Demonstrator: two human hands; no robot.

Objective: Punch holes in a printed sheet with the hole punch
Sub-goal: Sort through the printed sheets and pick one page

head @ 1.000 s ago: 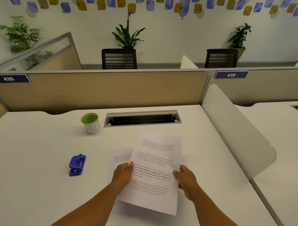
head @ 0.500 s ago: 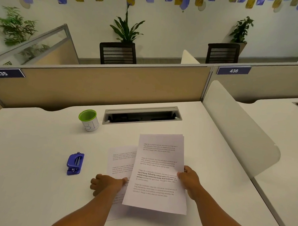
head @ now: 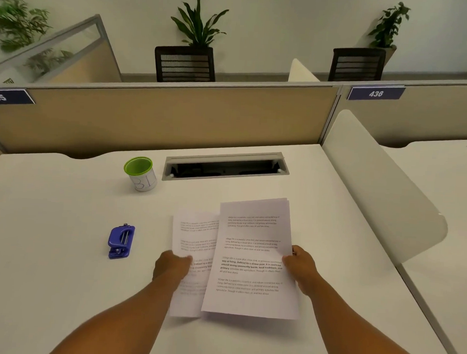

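Observation:
A small blue hole punch [head: 121,242] lies on the white desk [head: 50,249], left of the papers and apart from both hands. My right hand [head: 302,268] grips the right edge of a printed sheet [head: 254,231], which looks like a thin stack and is held slightly above the desk. It overlaps a second printed sheet [head: 195,228] that lies flat on the desk. My left hand [head: 171,266] rests on that lower sheet's left edge, fingers curled over it.
A green-rimmed white cup [head: 141,174] stands at the back left, beside an open cable slot [head: 226,167]. A beige partition [head: 162,120] closes the back. A white curved divider [head: 381,188] borders the right side of the desk.
My left hand let go of the upper sheet's left edge, dropped to the desk and moved onto the lower sheet. The upper sheet, held by my right hand, has straightened.

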